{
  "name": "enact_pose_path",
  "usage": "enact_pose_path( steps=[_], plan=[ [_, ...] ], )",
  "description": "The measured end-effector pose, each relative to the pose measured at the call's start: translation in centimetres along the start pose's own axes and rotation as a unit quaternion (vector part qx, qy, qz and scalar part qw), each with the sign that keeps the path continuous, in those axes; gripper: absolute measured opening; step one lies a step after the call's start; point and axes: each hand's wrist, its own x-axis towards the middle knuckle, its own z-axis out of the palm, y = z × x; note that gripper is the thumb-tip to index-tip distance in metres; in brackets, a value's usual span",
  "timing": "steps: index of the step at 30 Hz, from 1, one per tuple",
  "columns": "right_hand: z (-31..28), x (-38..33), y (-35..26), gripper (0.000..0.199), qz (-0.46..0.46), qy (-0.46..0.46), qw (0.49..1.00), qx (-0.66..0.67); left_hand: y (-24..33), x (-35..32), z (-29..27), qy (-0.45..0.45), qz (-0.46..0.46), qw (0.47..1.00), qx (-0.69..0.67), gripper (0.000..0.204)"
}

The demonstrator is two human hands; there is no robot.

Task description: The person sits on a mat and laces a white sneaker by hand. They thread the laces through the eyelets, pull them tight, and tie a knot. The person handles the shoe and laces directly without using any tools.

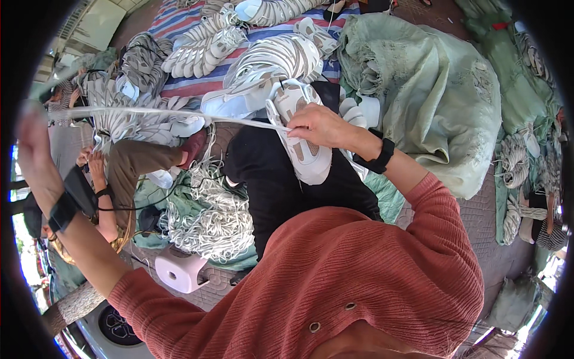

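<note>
Lace (179,113), white and pulled taut, runs from the left hand (33,143), raised far out to the side with its fingers blurred so their grip cannot be told, to the right hand (320,124), whose fingers pinch it at the eyelets of a white sneaker (305,146). The sneaker rests on the person's black-clad lap, with a heap of loose white laces (206,215) just beside it and more sneakers (209,42) piled on a striped cloth (173,21) beyond.

Left hand (31,140) blurred at rim; lace (161,113) end hidden in it.

Matt white synthetic shoe (305,143), flat woven lace (179,113), ribbed knit sleeve (335,281).
</note>
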Motion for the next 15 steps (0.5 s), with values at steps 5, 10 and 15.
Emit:
enact_pose_path(
  steps=[5, 10, 15],
  plan=[
    [-3.3, 0.5, -3.6, 0.017, 0.113, 0.018, 0.909, 0.402, -6.3, -9.2, -7.2, 0.071, -0.026, 0.964, 0.256, 0.021],
    [-11.4, -1.6, -3.8, 0.023, 0.053, 0.056, 0.818, 0.57, -14.2, -19.9, -12.7, 0.081, -0.066, 0.934, 0.342, 0.015],
    [-22.0, -7.6, -2.7, 0.015, 0.008, 0.171, 0.712, 0.681, -22.0, -33.4, -23.5, 0.164, -0.34, 0.878, 0.293, 0.023]
  ],
)
